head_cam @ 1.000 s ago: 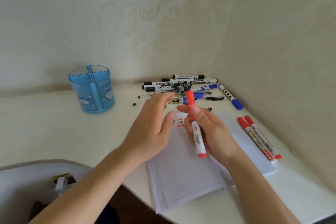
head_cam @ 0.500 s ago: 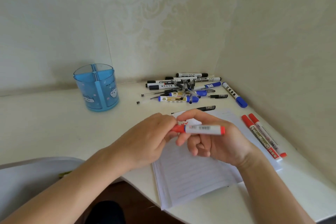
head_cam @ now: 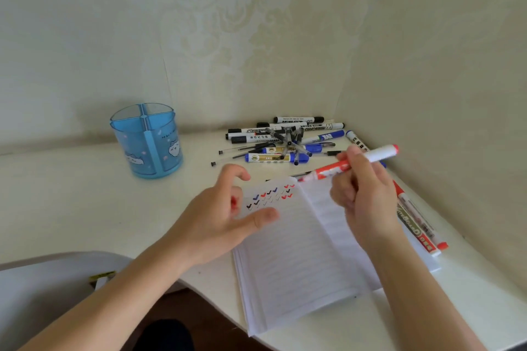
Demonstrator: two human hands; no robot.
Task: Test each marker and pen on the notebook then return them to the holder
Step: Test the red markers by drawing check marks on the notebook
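Observation:
My right hand (head_cam: 365,196) grips a red marker (head_cam: 379,154) above the open notebook (head_cam: 299,259). The marker is uncapped and its red tip points down-left at the top of the pages. My left hand (head_cam: 216,219) hovers over the notebook's left edge, thumb stretched out, with a small red cap (head_cam: 233,202) tucked in its curled fingers and mostly hidden. Red, blue and black tick marks (head_cam: 268,196) run across the top of the left page. The blue divided holder (head_cam: 148,145) stands at the back left, apart from both hands.
A pile of black and blue markers and pens (head_cam: 285,142) lies in the back corner. Two red markers (head_cam: 416,225) lie along the notebook's right edge by the wall. A grey chair (head_cam: 42,293) sits below the desk's curved front edge.
The hands have pulled apart and the cap has come off the red marker. My right hand has swung the marker up and right; my left hand has drawn back left with the cap.

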